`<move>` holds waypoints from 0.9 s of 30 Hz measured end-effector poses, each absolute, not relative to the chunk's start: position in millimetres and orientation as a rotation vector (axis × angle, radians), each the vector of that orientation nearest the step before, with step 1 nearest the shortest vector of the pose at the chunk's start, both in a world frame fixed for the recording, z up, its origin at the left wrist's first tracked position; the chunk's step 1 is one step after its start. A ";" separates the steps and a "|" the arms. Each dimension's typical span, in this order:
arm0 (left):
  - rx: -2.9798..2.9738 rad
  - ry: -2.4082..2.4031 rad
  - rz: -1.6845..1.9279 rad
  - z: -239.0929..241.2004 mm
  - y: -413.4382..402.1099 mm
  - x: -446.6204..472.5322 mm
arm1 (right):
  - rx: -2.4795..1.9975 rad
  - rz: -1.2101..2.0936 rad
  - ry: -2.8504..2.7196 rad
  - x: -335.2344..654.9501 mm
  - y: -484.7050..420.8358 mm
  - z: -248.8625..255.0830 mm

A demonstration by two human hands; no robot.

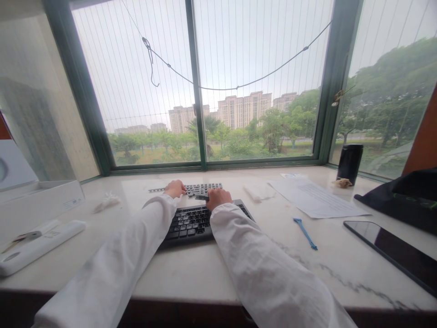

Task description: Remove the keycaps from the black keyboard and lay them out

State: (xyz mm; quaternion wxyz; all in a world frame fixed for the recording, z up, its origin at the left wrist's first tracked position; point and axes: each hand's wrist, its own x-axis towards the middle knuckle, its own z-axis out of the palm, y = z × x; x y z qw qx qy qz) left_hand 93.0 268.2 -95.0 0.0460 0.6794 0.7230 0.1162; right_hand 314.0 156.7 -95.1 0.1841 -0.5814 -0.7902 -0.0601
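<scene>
Spanning the window's foot, marble sill [300,273].

left hand [175,188]: resting on the loose keycaps [200,187] behind the keyboard [191,222]
right hand [218,197]: pinching a long dark key [201,197]
table [191,269]: blue tool [305,233], papers [316,197], tablet [392,249], black cup [349,163]

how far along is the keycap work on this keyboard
Done: many loose keycaps already lie in rows on the sill beyond the keyboard. In hand: the left hand rests at those rows and the right hand holds a small dark piece. Left: the keyboard's visible keys look still in place; the blue tool lies apart.
</scene>
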 end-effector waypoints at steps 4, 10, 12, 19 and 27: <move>2.066 2.221 0.339 -90.5 264.6 93.1 | -1.627 -0.195 -2.214 314.8 163.1 -100.3; 2.155 2.212 0.417 -69.2 245.0 101.6 | -1.622 -0.181 -2.179 313.6 160.5 -97.3; 2.220 2.151 0.416 -60.6 232.5 106.9 | -1.620 -0.183 -2.164 312.9 158.4 -95.8; 2.436 1.619 0.351 -43.5 175.9 118.8 | -1.604 -0.183 -2.121 312.7 155.5 -94.4; 2.434 1.066 0.134 -48.3 139.5 122.2 | -1.495 -0.200 -1.971 312.1 151.8 -92.2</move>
